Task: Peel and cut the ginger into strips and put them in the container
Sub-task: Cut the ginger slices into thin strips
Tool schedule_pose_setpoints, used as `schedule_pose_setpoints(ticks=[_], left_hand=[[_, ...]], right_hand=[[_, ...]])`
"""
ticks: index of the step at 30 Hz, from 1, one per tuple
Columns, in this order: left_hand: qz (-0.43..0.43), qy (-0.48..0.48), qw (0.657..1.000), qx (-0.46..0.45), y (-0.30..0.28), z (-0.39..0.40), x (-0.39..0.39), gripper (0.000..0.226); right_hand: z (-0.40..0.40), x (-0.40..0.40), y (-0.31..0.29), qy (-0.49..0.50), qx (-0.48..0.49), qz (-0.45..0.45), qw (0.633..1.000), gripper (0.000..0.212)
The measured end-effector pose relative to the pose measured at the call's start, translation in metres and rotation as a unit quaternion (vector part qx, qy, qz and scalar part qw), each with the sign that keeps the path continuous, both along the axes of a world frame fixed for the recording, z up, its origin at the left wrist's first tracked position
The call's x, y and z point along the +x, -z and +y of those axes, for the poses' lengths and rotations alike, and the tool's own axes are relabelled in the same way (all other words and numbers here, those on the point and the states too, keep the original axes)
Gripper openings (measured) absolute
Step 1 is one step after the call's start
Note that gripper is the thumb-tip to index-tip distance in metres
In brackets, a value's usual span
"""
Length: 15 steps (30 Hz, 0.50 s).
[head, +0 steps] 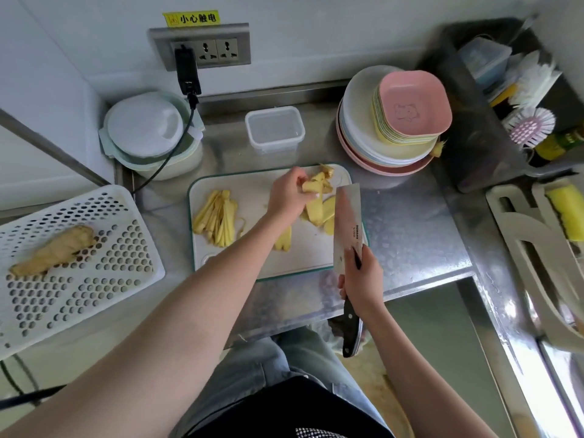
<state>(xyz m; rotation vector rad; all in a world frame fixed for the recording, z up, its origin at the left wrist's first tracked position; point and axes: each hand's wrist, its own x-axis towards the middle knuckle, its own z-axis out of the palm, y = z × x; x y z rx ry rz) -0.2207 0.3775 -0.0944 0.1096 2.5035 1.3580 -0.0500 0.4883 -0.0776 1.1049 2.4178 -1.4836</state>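
A white cutting board point(309, 248) lies on the steel counter. On its left part sits a pile of yellow ginger strips point(216, 218). My left hand point(289, 196) pinches a peeled ginger slice point(311, 184) above more slices point(319, 213) at the board's far right. Another slice point(283, 240) lies mid-board. My right hand point(360, 279) grips the black handle of a cleaver point(347, 222), blade over the board's right edge. A clear plastic container point(274, 129) stands empty beyond the board. An unpeeled ginger root point(52, 251) rests in a white perforated tray point(104, 289) at left.
Stacked plates and pink and yellow bowls point(398, 121) stand at the back right. Lidded tubs point(148, 134) sit at the back left under a wall socket point(202, 47) with a plugged cable. A rack with brushes point(531, 121) and a sink area are to the right.
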Motion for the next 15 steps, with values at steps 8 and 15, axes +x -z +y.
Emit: schedule_pose_setpoints(ticks=[8, 15], left_hand=[[-0.231, 0.023, 0.971, 0.05, -0.003, -0.068, 0.008, 0.022], [-0.015, 0.071, 0.989, -0.127, 0.012, -0.07, 0.023, 0.038]], right_hand=[[0.007, -0.007, -0.002, 0.065, -0.033, 0.015, 0.997, 0.029], [-0.003, -0.01, 0.0, 0.074, -0.043, 0.02, 0.996, 0.026]])
